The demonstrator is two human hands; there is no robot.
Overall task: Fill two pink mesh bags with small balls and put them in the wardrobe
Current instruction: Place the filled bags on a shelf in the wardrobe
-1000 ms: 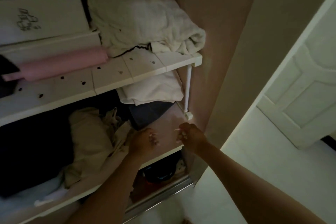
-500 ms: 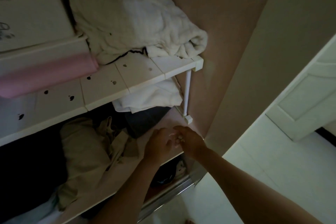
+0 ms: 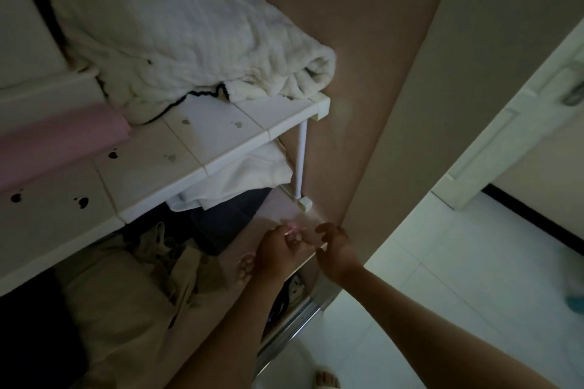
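Note:
In the dim wardrobe, my left hand (image 3: 278,249) rests on the lower shelf (image 3: 271,208) with its fingers closed on a small pink mesh bag (image 3: 292,227). Under that wrist, a second pinkish bag of small balls (image 3: 245,266) lies on the shelf beside the beige clothing. My right hand (image 3: 335,248) hovers just right of the left hand at the shelf's front corner. Its fingers are spread and hold nothing. The bags are dark and partly hidden by my left hand.
A white rack shelf (image 3: 221,142) above carries a white blanket (image 3: 189,41) and a pink roll (image 3: 47,142); its leg (image 3: 301,161) stands near my hands. Beige clothing (image 3: 126,278) and a dark folded garment (image 3: 227,218) fill the lower shelf. A white door (image 3: 521,98) and tiled floor (image 3: 442,294) lie to the right.
My hands came together at the shelf corner, then my right hand opened and drew slightly away. The view shifted left and closer.

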